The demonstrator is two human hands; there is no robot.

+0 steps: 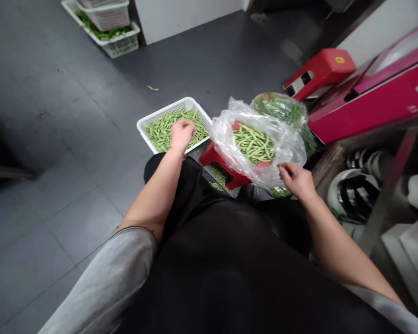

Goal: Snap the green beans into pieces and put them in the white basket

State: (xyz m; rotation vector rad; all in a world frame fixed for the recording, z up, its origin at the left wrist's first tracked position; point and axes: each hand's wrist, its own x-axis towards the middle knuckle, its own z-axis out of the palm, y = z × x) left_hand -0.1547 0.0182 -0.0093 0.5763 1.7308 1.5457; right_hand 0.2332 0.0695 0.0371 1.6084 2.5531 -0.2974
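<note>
My left hand (183, 132), fingers curled closed, is over a white basket (141, 130) filled with short pieces of green beans (162, 126). Whatever those fingers hold is hidden. To the right, a clear plastic bag (226, 132) spreads open on a red stool (214, 157), with long whole green beans (252, 144) lying inside. At the bag's right edge my right hand (297, 180) is closed in a pinch; I cannot make out anything between its fingertips, nor whether it touches the plastic.
Bean scraps (218, 176) lie under the stool. Behind the bag sits a second bag of greens (278, 109). Another red stool (320, 69) and a pink box (372, 102) are at right, above a shelf of shoes (353, 195). Stacked white baskets (120, 46) stand far left.
</note>
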